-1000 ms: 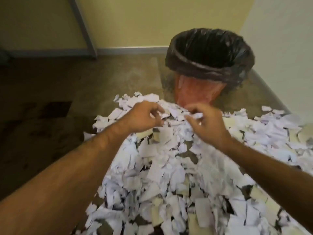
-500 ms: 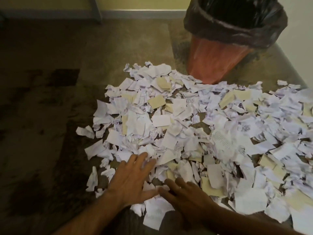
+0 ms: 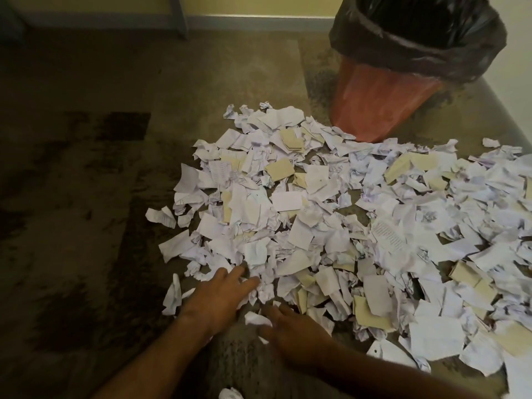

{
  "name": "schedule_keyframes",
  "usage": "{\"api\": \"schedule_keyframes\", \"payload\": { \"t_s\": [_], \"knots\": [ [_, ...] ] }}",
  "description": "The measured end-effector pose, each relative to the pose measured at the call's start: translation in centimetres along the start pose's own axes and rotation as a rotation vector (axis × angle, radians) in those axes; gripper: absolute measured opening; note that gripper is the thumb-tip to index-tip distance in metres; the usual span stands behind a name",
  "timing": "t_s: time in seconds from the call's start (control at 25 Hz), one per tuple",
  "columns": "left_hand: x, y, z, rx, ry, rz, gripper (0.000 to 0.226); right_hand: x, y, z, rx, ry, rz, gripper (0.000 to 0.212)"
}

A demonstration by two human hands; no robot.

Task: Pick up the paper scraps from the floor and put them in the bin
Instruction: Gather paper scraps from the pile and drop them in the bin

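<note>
A wide heap of white and beige paper scraps (image 3: pixel 331 226) covers the carpet from the centre to the right edge. Behind it at the upper right stands a red bin (image 3: pixel 383 105) lined with a black bag (image 3: pixel 417 44). My left hand (image 3: pixel 218 298) lies flat, fingers straight, on the near left edge of the heap. My right hand (image 3: pixel 290 329) lies beside it, fingers extended forward into the scraps. A few scraps sit between the two hands. Neither hand grips anything that I can see.
Bare brown carpet (image 3: pixel 86 197) with dark patches spreads to the left. A yellow wall with a grey skirting board (image 3: pixel 259 20) runs along the back, and a white wall (image 3: pixel 518 82) rises right of the bin.
A second ago both hands were raised over the far part of the heap near the bin. They dropped to the near edge and now push slightly forward into the scraps.
</note>
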State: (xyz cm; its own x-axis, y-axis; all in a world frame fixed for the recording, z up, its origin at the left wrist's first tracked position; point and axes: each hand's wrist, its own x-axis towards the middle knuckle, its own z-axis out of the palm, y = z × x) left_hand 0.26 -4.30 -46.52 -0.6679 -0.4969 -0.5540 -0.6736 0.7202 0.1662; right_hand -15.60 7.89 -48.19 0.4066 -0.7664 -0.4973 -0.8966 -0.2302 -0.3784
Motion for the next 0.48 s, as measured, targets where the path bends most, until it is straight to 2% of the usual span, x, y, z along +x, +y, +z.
{"api": "schedule_keyframes", "payload": {
  "t_s": [0.12,0.2,0.36,0.48],
  "knots": [
    [0.3,-0.5,-0.4,-0.049,0.049,-0.007,0.052,-0.1,1.0,-1.4,0.021,-0.014,0.043,0.038],
    [0.8,-0.7,-0.7,-0.069,0.086,-0.001,0.042,-0.3,1.9,-2.1,0.108,0.038,0.061,0.035],
    [1.1,-1.4,-2.3,-0.174,0.154,0.014,0.03,-1.4,3.6,-3.5,0.306,0.23,0.122,0.017],
    [1.3,-1.7,-4.2,-0.259,0.221,0.054,0.031,-3.0,4.4,-5.7,0.43,0.435,0.196,0.019]
  ]
}}
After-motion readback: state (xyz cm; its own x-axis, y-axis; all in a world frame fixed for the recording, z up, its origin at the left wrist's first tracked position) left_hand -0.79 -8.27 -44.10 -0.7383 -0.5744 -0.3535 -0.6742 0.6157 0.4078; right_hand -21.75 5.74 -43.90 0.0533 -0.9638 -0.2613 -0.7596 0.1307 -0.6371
